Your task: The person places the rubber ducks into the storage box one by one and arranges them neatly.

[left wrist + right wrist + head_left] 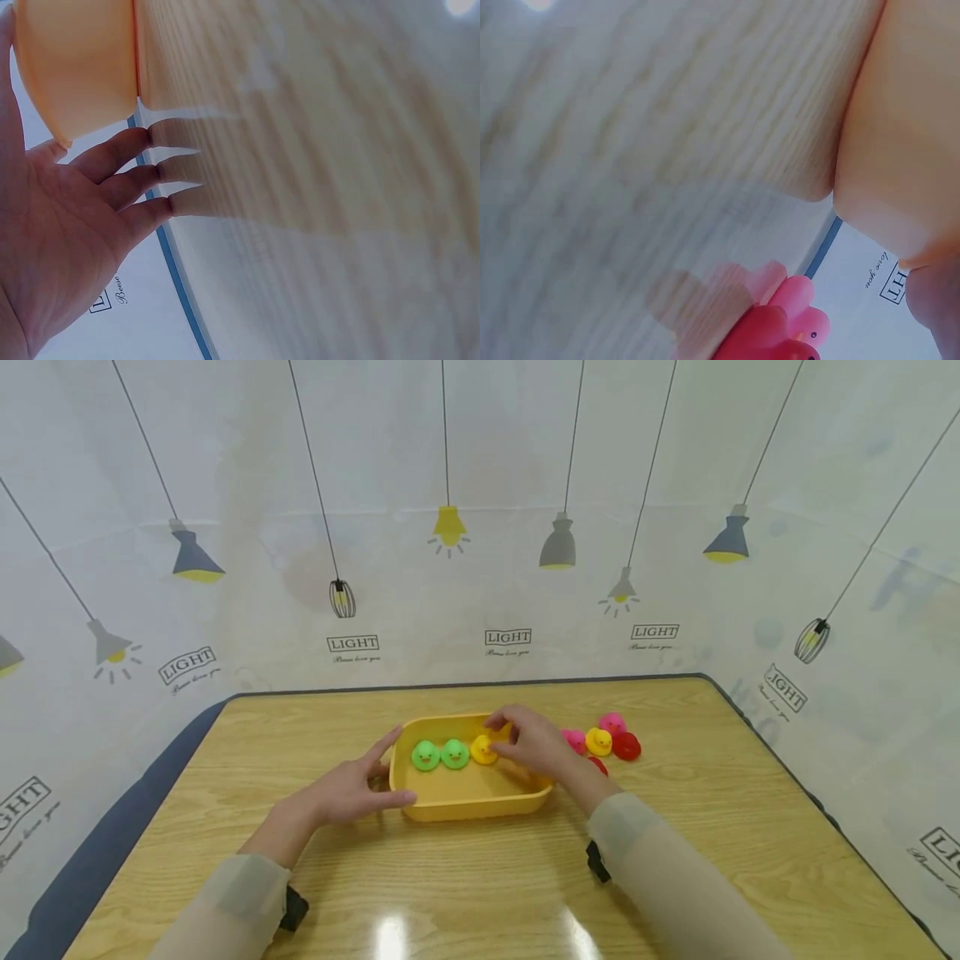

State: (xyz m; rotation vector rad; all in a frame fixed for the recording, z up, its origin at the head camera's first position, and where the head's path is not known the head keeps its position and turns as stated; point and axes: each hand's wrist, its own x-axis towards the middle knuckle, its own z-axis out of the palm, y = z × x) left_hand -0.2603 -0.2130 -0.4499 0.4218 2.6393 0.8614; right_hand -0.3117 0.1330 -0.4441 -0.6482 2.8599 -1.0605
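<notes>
A yellow plastic tray holds two green rubber ducks and a yellow rubber duck, standing in a row along its back part. My left hand rests at the tray's left end, thumb over the front rim and index finger along the left rim. In the left wrist view its other fingers spread loosely, tips at the table beside the tray wall. My right hand reaches over the right rim, thumb tip right beside the yellow duck and index finger above it, with a gap between them.
Right of the tray is a loose group of ducks: pink ones, a yellow one and red ones, partly hidden by my right hand. The wooden table ends at a printed curtain behind and at both sides.
</notes>
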